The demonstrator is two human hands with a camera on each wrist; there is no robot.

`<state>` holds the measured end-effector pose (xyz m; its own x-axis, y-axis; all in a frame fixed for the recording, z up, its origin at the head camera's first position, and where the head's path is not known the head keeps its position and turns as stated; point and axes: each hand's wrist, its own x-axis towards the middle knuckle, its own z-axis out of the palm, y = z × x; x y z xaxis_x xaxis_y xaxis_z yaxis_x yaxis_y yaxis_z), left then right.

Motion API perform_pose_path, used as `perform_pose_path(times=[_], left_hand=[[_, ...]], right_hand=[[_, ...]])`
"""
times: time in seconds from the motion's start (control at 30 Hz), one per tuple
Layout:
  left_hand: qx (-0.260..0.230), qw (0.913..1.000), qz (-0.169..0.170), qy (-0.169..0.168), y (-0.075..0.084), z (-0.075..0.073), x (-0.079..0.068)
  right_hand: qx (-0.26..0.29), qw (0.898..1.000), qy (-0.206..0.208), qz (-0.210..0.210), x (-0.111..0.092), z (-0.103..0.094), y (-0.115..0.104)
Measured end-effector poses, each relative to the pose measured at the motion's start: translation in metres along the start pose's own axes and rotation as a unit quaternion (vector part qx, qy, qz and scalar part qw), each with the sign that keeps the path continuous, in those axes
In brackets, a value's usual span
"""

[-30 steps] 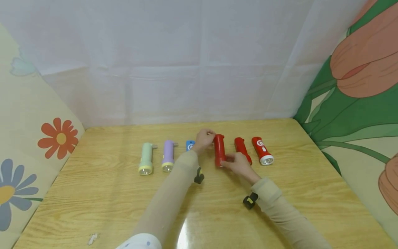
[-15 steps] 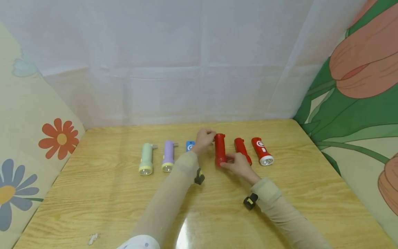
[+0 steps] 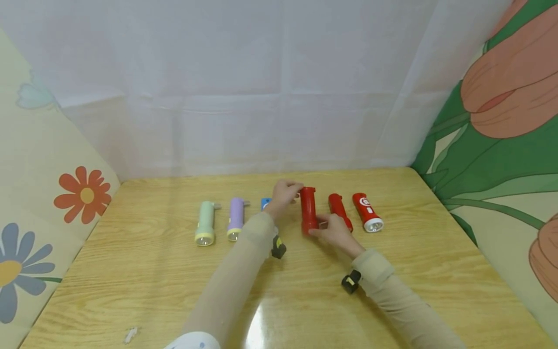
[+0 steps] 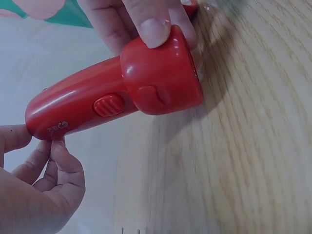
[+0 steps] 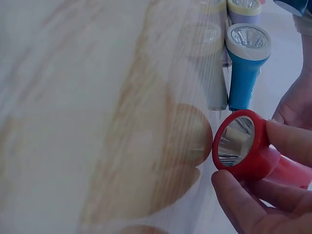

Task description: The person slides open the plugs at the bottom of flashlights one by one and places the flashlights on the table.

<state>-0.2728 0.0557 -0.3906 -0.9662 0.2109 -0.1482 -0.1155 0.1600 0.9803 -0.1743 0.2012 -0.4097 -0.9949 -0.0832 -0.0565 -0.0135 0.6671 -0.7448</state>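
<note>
As both hands (image 3: 283, 196) (image 3: 336, 232) pinch a red flashlight (image 3: 308, 212) (one per end), a blue flashlight (image 5: 245, 75) nearby

Red flashlight (image 3: 308, 211) (glossy), held both ends.

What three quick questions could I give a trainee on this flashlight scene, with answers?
1. True or false: the right hand grips the held red flashlight at the end with the lens.
2. Multiple choice: in the head view, what colour is the leftmost flashlight? A) purple B) pale green C) blue
3. Fill in: in the right wrist view, the blue flashlight has a ____ rim.

Key: 1. True. 2. B. 3. White.
</note>
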Motion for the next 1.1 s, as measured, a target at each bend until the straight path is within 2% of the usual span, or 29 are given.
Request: perform_pose_path(times=[0.4, 0.83, 0.97, 1.1], left_hand=[[-0.006, 1.0000, 0.000, -0.006, 0.004, -0.001, -0.004], [-0.002, 0.9997, 0.026, -0.004, 0.004, -0.003, -0.009], [0.000, 0.9997, 0.026, -0.004, 0.005, -0.003, -0.010], [0.004, 0.9995, 0.029, -0.013, 0.006, -0.004, -0.012]], right_hand=[[0.013, 1.000, -0.026, -0.004, 0.003, 0.000, 0.002], [0.002, 0.999, -0.031, -0.011, 0.011, 0.001, 0.003], [-0.013, 0.999, -0.032, -0.010, 0.013, 0.002, 0.002], [-0.042, 0.998, -0.035, -0.027, 0.016, 0.001, 0.003]])
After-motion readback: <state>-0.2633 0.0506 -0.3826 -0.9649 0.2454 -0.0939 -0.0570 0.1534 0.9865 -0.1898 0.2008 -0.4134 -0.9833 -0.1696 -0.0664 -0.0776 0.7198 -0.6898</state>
